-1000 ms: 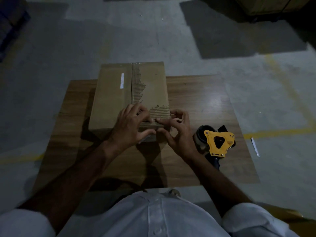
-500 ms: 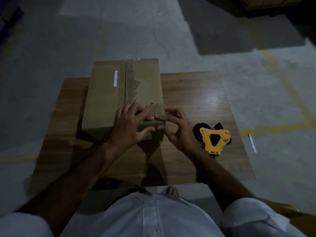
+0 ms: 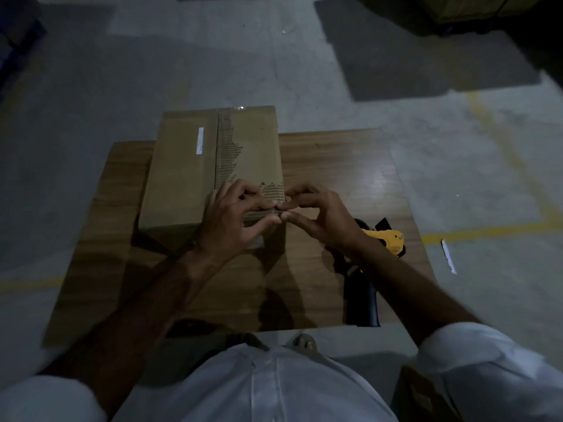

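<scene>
While the box (image 3: 182,178) sits at eleven o'clock on the table (image 3: 122,202), the left hand (image 3: 234,220) and the right hand (image 3: 326,217) both pinch its torn near corner with curled fingers; a hard tug could rip more paper; the tape gun (image 3: 393,242) at three o'clock could get knocked off.

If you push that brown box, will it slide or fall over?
Probably slide: the cardboard box lies low and flat on the smooth wooden table, so tipping seems unlikely. It looks stiff, keeping square edges. Its skin is likely fragile, since the top layer has torn away in a ragged patch.
</scene>
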